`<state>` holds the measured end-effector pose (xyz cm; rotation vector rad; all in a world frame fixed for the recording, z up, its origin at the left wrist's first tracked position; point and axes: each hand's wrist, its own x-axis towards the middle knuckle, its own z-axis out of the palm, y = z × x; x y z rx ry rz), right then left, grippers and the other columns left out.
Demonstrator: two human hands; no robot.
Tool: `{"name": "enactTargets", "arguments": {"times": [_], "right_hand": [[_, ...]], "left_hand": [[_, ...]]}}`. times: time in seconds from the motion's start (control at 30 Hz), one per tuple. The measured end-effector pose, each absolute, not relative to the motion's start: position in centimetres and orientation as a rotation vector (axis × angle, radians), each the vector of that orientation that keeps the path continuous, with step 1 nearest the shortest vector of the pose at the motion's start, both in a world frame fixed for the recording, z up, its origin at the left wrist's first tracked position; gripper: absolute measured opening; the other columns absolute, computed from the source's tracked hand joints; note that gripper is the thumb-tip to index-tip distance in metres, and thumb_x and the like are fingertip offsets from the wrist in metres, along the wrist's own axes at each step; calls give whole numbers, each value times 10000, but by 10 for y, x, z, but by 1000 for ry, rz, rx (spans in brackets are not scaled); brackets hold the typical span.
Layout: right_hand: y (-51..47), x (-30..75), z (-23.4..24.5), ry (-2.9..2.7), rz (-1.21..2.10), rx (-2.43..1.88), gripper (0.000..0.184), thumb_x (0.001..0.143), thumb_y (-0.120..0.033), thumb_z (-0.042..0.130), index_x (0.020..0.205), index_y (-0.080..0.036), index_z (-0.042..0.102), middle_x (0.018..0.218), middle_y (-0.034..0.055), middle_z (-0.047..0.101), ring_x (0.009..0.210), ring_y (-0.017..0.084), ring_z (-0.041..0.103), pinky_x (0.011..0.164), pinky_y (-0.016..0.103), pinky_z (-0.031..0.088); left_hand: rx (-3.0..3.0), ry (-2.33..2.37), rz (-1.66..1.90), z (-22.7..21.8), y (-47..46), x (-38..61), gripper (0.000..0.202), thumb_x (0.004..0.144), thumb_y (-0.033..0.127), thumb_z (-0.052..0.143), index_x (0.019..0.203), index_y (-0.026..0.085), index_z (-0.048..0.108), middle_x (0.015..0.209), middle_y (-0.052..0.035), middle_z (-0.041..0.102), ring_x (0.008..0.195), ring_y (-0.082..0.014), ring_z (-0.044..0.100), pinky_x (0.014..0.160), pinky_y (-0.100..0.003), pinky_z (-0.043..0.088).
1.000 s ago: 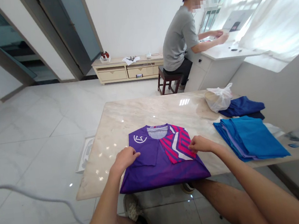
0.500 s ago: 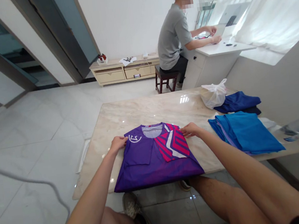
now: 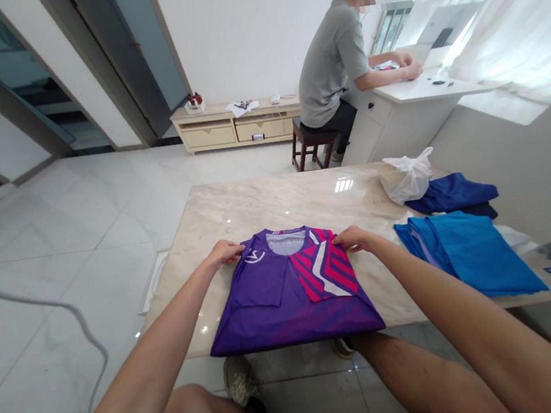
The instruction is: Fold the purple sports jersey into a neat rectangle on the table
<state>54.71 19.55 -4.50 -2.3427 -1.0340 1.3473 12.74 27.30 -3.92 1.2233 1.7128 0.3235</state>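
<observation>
Purple jersey (image 3: 286, 295) lies folded at lower centre of the worktop (image 3: 265, 204), long axis running up the frame; left hand (image 3: 225, 253) and right hand (image 3: 354, 238) pinch its far corners, equally near.

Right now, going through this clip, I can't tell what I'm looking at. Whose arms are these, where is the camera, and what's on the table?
The camera sits on a person's head, looking forward and down, so both bare arms are theirs. The left hand and right hand grip the top corners of a purple and pink shirt, partly folded on a marble table. On the right lie a folded blue cloth, a darker blue garment and a white plastic bag. Another person sits at a white desk behind.
</observation>
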Motion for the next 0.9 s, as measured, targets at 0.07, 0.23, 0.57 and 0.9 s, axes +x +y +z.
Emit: {"name": "enactTargets", "arguments": {"times": [0.07,0.23,0.57,0.9], "right_hand": [[195,549,-47,-991,1393,-2281,291,814,-305,920,912,-153,692,784,28,701,731,126,648,632,216,543],[195,555,-49,-902,1452,-2209,383,781,-339,973,816,-170,632,679,-29,598,663,104,551,618,220,516],[201,583,-41,-1268,1318,-2229,327,727,-386,990,872,-158,806,912,51,760,832,146,633,681,234,499],[282,588,-18,-1266,819,-2203,222,754,-282,957,872,-133,841,808,54,759,738,148,635,664,242,505]], "left_hand": [[1231,1675,295,-41,272,124,497,528,549,1015,673,168,730,613,-12,669,600,-137,575,545,-234,353],[1312,1578,380,-48,271,115,550,499,595,1015,735,155,784,508,46,516,536,-106,408,534,-251,247],[1469,1569,331,-49,284,95,391,533,460,1009,606,176,751,477,48,477,568,-119,395,555,-263,248],[1508,1726,664,-29,363,100,403,549,459,1018,720,175,789,632,-8,706,762,-203,632,702,-278,445]]}}
